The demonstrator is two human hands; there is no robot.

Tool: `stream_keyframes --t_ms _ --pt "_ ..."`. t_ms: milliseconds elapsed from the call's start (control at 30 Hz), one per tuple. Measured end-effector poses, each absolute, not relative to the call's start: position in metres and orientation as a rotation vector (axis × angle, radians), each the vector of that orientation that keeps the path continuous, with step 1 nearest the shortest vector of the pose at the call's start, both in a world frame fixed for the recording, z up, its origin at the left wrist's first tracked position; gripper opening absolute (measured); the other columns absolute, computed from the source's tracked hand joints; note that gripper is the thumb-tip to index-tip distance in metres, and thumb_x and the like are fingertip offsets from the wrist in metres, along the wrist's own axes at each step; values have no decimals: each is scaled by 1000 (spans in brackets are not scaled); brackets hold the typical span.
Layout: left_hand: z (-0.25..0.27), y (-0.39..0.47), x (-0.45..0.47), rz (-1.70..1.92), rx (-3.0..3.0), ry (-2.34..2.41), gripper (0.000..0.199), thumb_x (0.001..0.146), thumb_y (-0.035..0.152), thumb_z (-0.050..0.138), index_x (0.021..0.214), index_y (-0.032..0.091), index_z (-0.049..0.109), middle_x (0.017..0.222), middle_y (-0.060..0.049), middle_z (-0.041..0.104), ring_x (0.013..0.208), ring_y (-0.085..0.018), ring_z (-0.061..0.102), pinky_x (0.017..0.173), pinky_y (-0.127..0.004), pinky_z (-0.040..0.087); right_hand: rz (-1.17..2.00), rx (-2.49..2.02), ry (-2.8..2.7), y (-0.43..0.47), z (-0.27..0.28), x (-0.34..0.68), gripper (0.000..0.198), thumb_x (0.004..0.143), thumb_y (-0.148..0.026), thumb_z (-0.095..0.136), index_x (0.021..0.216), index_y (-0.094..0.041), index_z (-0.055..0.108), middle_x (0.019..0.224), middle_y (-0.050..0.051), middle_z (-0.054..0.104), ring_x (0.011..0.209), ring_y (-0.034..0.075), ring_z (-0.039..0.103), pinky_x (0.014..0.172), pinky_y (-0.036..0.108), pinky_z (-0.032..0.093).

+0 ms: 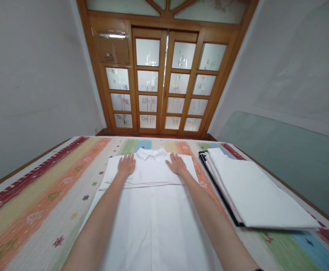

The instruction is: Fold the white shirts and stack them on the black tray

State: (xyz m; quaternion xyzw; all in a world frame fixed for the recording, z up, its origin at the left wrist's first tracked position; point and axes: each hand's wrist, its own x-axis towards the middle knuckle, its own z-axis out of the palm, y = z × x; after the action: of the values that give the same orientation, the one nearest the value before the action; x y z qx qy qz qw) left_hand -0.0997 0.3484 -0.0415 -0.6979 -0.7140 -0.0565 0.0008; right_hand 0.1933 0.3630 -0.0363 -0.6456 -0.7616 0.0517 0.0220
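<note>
A white collared shirt (153, 218) is spread on the patterned cloth, its collar (151, 154) at the far end and its button strip running toward me. Below the collar, white fabric lies in layers across the shirt, with several edges showing. My left hand (127, 165) rests flat on the left shoulder area, fingers stretched out. On the opposite shoulder lies my right hand (176, 164), palm down with its fingers apart. Neither hand grips the fabric. The near end of the shirt runs out of view between my forearms.
To the right sits a stack of folded white garments (260, 192) with a black layer (219, 188) at its bottom. A striped, patterned cloth (68, 180) covers the surface. Beyond it stand wooden doors with glass panes (164, 82). A pale green panel (288, 154) lines the right wall.
</note>
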Motion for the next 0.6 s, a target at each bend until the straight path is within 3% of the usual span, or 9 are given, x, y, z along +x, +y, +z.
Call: stream_keyframes --t_ms 233,400,600 --pt "-38 336 -118 -211 -2311 -2077 53 95 30 24 144 14 38 152 -10 35 142 -24 26 115 -43 24 116 -1995 -2401 352 -35 213 68 97 -52 16 151 -10 18 158 9 13 145 23 9 116 42 6" --pt "-38 328 -139 -179 -2405 -2015 56 96 34 22 145 11 35 152 -10 34 143 -23 24 116 -39 20 119 -1996 -2407 347 -38 233 67 96 -54 17 151 -14 21 158 8 11 145 24 8 116 44 9" --pt "-41 324 -162 -138 -2409 -2061 56 97 38 17 145 14 35 152 -9 34 142 -22 26 114 -43 23 109 -2021 -2324 340 -47 261 76 95 -56 22 149 -2 20 157 16 15 145 29 11 116 38 11"
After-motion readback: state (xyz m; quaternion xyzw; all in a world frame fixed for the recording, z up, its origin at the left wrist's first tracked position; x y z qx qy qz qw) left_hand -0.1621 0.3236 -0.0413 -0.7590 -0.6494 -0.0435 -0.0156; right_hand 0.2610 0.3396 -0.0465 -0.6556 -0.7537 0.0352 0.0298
